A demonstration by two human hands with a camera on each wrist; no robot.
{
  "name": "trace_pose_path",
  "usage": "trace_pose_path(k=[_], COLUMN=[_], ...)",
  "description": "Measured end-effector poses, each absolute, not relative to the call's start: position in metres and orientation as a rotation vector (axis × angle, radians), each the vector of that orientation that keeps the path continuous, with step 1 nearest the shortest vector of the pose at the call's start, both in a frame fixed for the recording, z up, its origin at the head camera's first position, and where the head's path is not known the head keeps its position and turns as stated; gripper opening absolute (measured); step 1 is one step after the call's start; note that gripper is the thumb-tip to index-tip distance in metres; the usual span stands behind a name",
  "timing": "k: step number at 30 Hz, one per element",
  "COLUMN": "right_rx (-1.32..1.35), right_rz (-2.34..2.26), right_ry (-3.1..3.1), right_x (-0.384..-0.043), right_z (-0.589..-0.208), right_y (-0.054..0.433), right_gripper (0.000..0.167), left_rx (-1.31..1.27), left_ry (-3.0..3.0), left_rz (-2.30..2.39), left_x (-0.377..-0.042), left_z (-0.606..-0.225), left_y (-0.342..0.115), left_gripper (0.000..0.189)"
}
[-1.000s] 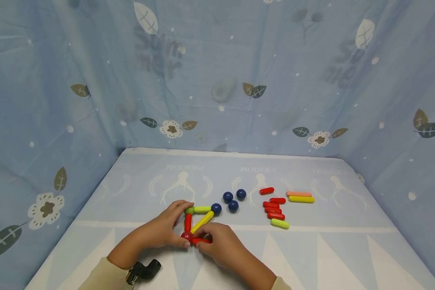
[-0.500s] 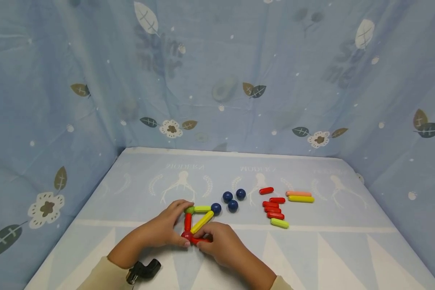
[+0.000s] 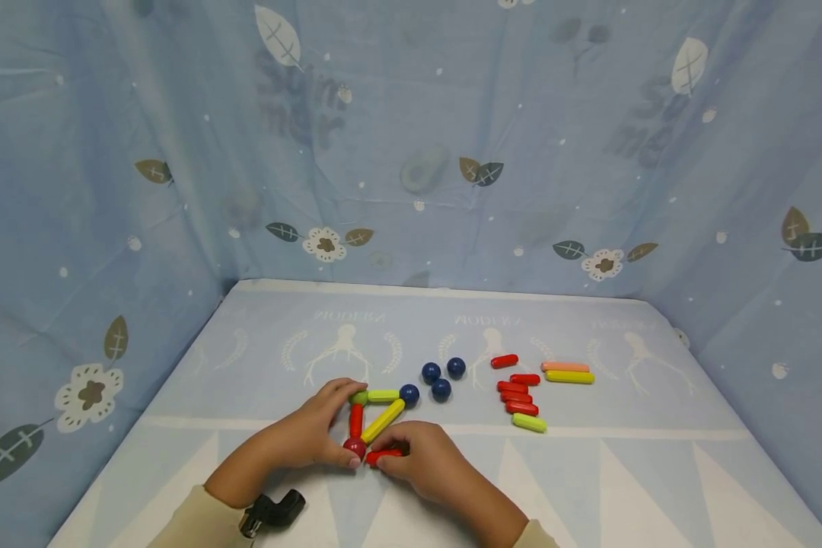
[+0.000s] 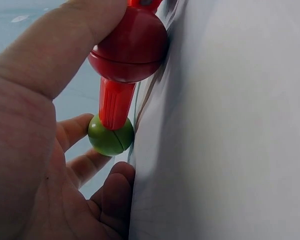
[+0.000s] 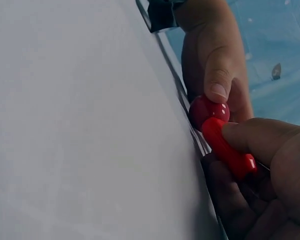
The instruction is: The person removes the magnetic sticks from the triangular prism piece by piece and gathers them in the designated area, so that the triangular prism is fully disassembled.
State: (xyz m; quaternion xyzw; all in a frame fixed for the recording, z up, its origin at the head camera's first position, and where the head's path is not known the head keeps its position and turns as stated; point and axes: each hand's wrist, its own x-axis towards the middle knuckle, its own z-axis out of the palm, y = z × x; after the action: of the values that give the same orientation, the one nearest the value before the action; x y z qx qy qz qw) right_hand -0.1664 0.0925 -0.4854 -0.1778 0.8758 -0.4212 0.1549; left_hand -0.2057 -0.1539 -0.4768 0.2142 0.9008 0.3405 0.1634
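On the table, sticks and balls form a triangle-like frame: a green ball (image 3: pixel 359 397), a short red stick (image 4: pixel 116 102), a dark red ball (image 4: pixel 132 45), a long yellow stick (image 3: pixel 383 421), a blue ball (image 3: pixel 409 394) and a yellow-green stick (image 3: pixel 383 396). My left hand (image 3: pixel 304 434) holds its left side, the thumb on the dark red ball and fingers around the green one. My right hand (image 3: pixel 421 460) pinches another short red stick (image 5: pixel 230 150) between thumb and fingers. Its end lies close beside the dark red ball; a slim gap shows in the head view.
Several loose blue balls (image 3: pixel 441 390) lie behind and right of the frame. Farther right are several red sticks (image 3: pixel 518 397), a yellow-green stick (image 3: pixel 529 422), a yellow stick (image 3: pixel 570 377) and an orange stick (image 3: pixel 565 367). A patterned curtain (image 3: pixel 418 137) stands behind the table.
My right hand has shifted slightly right with its red stick, whose end has come away from the dark red ball. The left hand and the frame stay put.
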Motion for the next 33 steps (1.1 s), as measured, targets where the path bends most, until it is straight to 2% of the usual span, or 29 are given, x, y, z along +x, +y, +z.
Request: trace_pose_path(k=[33], right_rx=[-0.059], right_rz=[-1.43], right_ry=[2.418], right_x=[-0.166], right_z=[-0.486], right_y=[0.158], right_gripper=[0.018], left_rx=[0.6], left_ry=[2.596], left_rz=[0.937], left_x=[-0.205], left_z=[-0.479], left_y=[-0.153], left_gripper=[0.116])
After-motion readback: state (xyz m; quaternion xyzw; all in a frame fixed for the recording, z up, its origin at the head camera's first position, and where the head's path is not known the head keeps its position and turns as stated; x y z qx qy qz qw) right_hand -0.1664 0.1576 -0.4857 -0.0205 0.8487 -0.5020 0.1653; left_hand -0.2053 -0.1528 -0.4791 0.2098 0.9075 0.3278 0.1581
